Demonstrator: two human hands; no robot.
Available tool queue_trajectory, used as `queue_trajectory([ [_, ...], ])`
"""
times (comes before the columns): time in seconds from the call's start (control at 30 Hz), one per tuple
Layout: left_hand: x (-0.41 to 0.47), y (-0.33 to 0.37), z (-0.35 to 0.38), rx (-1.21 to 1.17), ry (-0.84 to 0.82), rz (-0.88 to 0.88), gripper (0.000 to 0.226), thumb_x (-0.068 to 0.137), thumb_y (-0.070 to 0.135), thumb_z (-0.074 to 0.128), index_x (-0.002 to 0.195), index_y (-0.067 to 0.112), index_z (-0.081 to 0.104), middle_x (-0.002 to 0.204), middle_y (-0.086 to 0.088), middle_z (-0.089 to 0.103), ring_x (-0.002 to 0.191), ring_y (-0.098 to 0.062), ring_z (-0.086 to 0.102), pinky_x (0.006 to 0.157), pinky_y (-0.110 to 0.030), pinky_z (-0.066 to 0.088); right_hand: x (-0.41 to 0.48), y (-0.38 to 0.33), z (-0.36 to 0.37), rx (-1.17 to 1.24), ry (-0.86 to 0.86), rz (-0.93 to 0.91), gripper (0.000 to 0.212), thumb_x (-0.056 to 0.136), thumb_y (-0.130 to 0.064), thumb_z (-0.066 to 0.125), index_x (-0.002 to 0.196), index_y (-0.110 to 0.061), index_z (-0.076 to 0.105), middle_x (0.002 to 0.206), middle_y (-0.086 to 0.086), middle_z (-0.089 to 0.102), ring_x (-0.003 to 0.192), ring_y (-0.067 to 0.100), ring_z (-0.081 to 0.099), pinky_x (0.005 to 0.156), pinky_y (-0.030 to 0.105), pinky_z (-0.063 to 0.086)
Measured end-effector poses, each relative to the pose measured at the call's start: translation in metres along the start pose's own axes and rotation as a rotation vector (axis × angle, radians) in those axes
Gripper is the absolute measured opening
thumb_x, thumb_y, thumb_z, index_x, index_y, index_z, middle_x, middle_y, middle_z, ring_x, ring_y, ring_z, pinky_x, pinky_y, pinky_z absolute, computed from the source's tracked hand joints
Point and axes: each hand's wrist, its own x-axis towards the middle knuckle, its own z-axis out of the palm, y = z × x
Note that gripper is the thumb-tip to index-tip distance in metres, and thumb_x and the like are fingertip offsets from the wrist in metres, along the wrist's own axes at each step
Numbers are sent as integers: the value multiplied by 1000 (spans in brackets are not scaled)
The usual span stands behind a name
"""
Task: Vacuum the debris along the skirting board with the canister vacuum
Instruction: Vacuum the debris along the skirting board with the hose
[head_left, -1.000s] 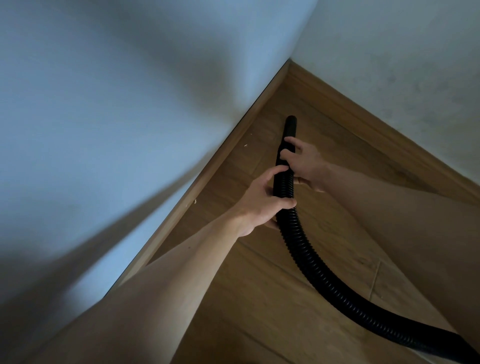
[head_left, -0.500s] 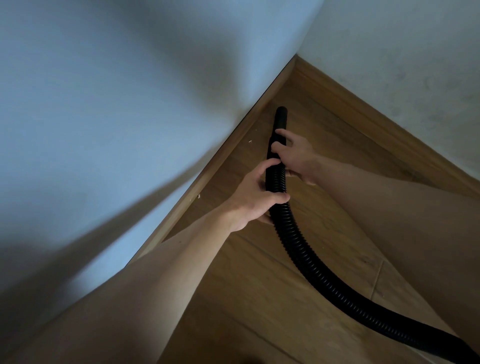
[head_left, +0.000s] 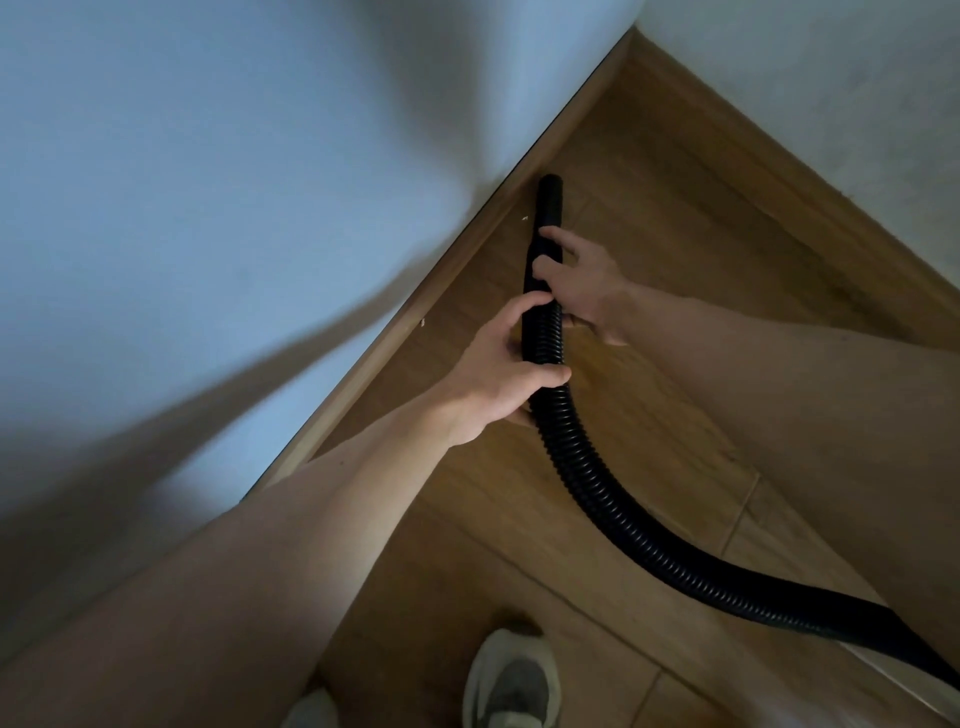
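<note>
A black ribbed vacuum hose (head_left: 597, 499) curves in from the lower right and ends in a smooth black nozzle (head_left: 549, 200) that points at the wooden skirting board (head_left: 457, 260) under the left wall. My left hand (head_left: 501, 371) grips the ribbed hose just behind the nozzle. My right hand (head_left: 582, 283) holds the nozzle tube further forward, fingers curled over it. Two small pale crumbs of debris (head_left: 524, 219) (head_left: 422, 322) lie at the foot of the skirting board, left of the nozzle. The canister itself is out of view.
The wooden floor (head_left: 675, 364) narrows into a corner where the left wall (head_left: 234, 182) meets the right wall (head_left: 831, 78), each with a wooden skirting. My feet in pale shoes (head_left: 511, 680) stand at the bottom edge.
The view has tilted down and my shoes have come into sight. The nozzle has slid a little nearer the left skirting board. Both hands keep their hold.
</note>
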Motion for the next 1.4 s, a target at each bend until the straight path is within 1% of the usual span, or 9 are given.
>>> queue_trajectory([
  [0.07,-8,0,2,4,4,-8,72,88,-2,70,140,39,42,111,-6,63,95,-25,71,70,-47,63,-5,1,2,-6,-7,7,54,99,-19,52,149,-34,38,129,6,54,88,14,62,52,21,53],
  [0.23,-23,0,3,7,8,-35,73,87,-2,70,141,39,42,112,-7,63,96,-23,70,64,-40,63,-17,2,6,-8,-18,42,53,99,-20,52,149,-34,39,124,4,55,84,13,60,48,19,50],
  [0.37,-33,-1,3,-9,21,-50,74,87,-2,70,141,39,42,114,-7,63,100,-25,69,68,-44,63,-24,1,11,-3,-31,54,53,99,-20,51,148,-35,40,123,4,57,86,13,62,52,21,52],
  [0.73,-68,-16,4,-39,98,-96,73,86,0,72,138,43,44,116,-4,60,99,-20,69,64,-38,62,-48,10,35,-12,-104,74,52,98,-22,51,147,-36,40,129,6,56,89,15,62,50,19,52],
  [0.83,-81,-22,9,-45,117,-111,73,86,1,72,137,45,44,115,-1,61,99,-19,69,68,-43,63,-60,15,38,-23,-126,83,52,99,-23,51,147,-37,40,129,6,55,88,15,62,50,18,52],
  [0.93,-98,-28,12,-70,135,-126,73,86,1,72,136,47,44,116,-2,59,98,-19,70,69,-46,63,-73,20,46,-27,-152,94,51,98,-23,52,146,-38,41,130,7,56,89,18,64,52,21,53],
  [1.13,-134,-39,12,-148,161,-145,69,87,-4,70,129,46,48,119,-9,55,96,-24,69,61,-34,61,-98,26,67,-32,-224,113,52,98,-22,52,146,-38,41,126,7,59,89,17,65,55,23,54],
  [1.27,-152,-45,10,-173,205,-167,72,86,-5,70,135,42,47,122,-9,54,98,-27,69,61,-35,61,-112,29,81,-2,-244,121,52,99,-18,52,147,-35,41,123,7,59,89,17,64,65,28,58],
  [1.4,-164,-48,11,-192,237,-185,71,86,-4,71,134,43,48,120,-5,56,95,-24,70,59,-35,61,-123,32,91,-3,-246,122,51,99,-18,52,146,-34,42,122,7,60,88,17,65,64,28,58],
])
